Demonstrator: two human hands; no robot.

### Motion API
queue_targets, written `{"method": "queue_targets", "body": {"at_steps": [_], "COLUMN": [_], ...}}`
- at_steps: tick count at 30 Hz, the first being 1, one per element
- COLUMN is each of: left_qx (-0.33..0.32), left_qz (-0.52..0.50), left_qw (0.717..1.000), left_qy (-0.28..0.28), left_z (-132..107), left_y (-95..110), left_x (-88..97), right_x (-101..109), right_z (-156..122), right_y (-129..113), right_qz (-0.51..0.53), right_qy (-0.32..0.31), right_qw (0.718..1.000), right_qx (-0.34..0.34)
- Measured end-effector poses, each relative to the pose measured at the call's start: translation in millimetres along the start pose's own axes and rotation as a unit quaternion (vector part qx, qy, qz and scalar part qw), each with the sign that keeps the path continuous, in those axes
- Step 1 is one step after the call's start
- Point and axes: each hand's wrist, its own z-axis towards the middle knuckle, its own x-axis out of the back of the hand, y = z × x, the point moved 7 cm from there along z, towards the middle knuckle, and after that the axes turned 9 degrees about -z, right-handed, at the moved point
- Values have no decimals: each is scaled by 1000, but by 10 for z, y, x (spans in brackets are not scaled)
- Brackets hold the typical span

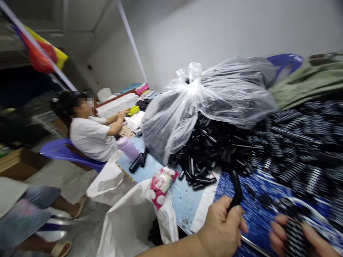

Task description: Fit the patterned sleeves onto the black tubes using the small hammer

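Note:
My left hand (221,225) is closed around a slim black plastic piece (236,187), which points up from between thumb and fingers. At the lower right edge, my right hand (280,237) grips a black piece with pale slanted rows (294,237); its exact kind I cannot make out. A thin metal rod (255,246) lies low between the two hands. Below and beyond them is a blue printed sheet (227,191). Loose black plastic pieces (203,153) are heaped past my left hand. To the right spreads a big pile of patterned black pieces (294,142), blurred.
A tied clear plastic bag (193,96) stands behind the heap. White sacking (128,214) hangs at the table's near edge, with a pink dotted pouch (162,185) on it. A lilac bottle (128,149) stands further left. A co-worker (91,132) sits at the far end.

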Motion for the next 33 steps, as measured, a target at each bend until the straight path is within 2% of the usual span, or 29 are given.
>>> {"method": "queue_targets", "body": {"at_steps": [1, 2, 3, 5, 7, 9, 10, 12, 14, 15, 17, 23, 29, 33], "left_qx": [-27, -54, -78, -102, -94, -62, -43, -14, -4, -1, 1, -11, 8, 12], "left_qz": [14, 23, 30, 40, 41, 30, 26, 32, 45, 49, 49, -15, -119, -113], "left_qw": [1000, 998, 996, 993, 993, 995, 996, 996, 994, 994, 995, 999, 992, 993], "left_qy": [-8, -19, -31, -53, -65, -70, -74, -84, -95, -98, -92, -30, -51, -23], "left_z": [0, 3, 14, 54, 96, 102, 88, 44, 9, 1, 6, 28, 17, 12], "left_y": [19, 38, 56, 74, 80, 91, 98, 117, 129, 123, 92, -1, -12, 23], "left_x": [-88, -171, -244, -337, -350, -305, -277, -239, -235, -242, -257, -258, -332, -303], "right_x": [-26, -78, -132, -237, -233, -142, -105, -77, -70, -68, -67, -168, -194, -205], "right_z": [-48, -95, -122, -98, -60, -96, -148, -277, -362, -380, -382, -454, -496, -521], "right_y": [-85, -127, -207, -394, -549, -729, -813, -923, -982, -1011, -1065, -1171, -1192, -1199], "right_qz": [15, 79, 128, 150, 97, -43, -129, -277, -344, -352, -356, -339, -350, -365], "right_qy": [14, 31, 54, 62, 46, 13, -8, -49, -68, -66, -49, -29, -3, -8], "right_qw": [999, 990, 978, 974, 989, 999, 988, 936, 892, 881, 875, 881, 866, 858], "right_qx": [-40, -115, -155, -159, -104, 19, 89, 211, 287, 310, 324, 327, 358, 360]}}
